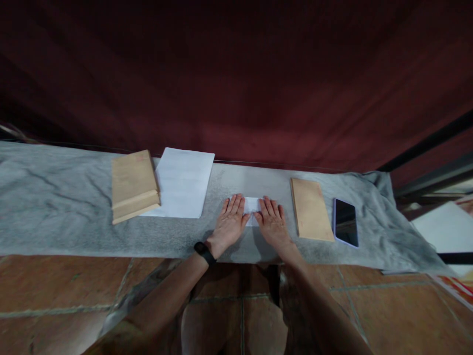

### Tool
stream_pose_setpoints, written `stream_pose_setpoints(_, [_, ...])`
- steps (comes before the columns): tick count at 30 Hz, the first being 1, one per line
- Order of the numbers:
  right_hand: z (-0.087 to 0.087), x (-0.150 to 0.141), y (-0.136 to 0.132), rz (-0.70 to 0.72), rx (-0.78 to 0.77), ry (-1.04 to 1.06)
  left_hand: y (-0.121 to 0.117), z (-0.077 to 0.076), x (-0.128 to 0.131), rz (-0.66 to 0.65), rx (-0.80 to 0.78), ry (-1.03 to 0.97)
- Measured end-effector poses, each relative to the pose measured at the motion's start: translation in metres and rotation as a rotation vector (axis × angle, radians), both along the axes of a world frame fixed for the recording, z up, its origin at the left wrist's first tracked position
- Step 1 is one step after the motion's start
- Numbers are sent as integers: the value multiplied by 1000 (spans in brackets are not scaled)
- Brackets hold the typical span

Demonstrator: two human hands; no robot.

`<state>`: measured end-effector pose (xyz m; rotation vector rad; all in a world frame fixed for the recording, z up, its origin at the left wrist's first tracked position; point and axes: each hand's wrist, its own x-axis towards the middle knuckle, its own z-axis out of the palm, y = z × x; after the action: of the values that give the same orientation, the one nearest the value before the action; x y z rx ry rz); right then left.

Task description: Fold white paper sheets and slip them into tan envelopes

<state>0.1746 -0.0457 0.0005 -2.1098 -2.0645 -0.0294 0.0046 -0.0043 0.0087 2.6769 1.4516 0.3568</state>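
Observation:
A small piece of white paper (252, 204), seemingly folded, lies on the grey cloth between my hands. My left hand (231, 221) rests flat on its left side, fingers stretched out and pointing away from me. On the right side of the paper my right hand (272, 222) lies flat too, with its fingers extended. Both thumbs point inward near the paper's lower part. The outer ends of the paper are hidden under my palms and fingers. A black wristband (205, 253) is on my left wrist.
To the left, white sheets (186, 182) lie partly under a brown paper envelope stack (133, 182). A second brown envelope stack (311, 209) lies to the right, beside a phone (346, 223) in a purple case. Grey cloth (74, 197) covers the narrow surface; a dark red curtain (236, 98) hangs behind.

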Motion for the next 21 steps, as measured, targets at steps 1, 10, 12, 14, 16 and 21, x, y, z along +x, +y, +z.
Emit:
stream_pose_setpoints(1, [0,0,0,1,0,1,0,0,1,-16,3,-11])
stream_pose_setpoints(10, [3,0,1,-2,-1,6,-5,-3,5,-49,-37,7])
stream_pose_setpoints(12, [3,0,1,-10,5,7,-4,-3,4,-35,-39,15])
stream_pose_setpoints(14, [4,-2,1,-16,16,15,-4,-2,4,-30,-35,19])
stream_pose_setpoints(16, [4,-4,2,-2,30,28,-4,-2,4,-36,-28,19])
stream_pose_setpoints(21, [1,-9,3,78,30,44,-5,-4,5,-54,-15,10])
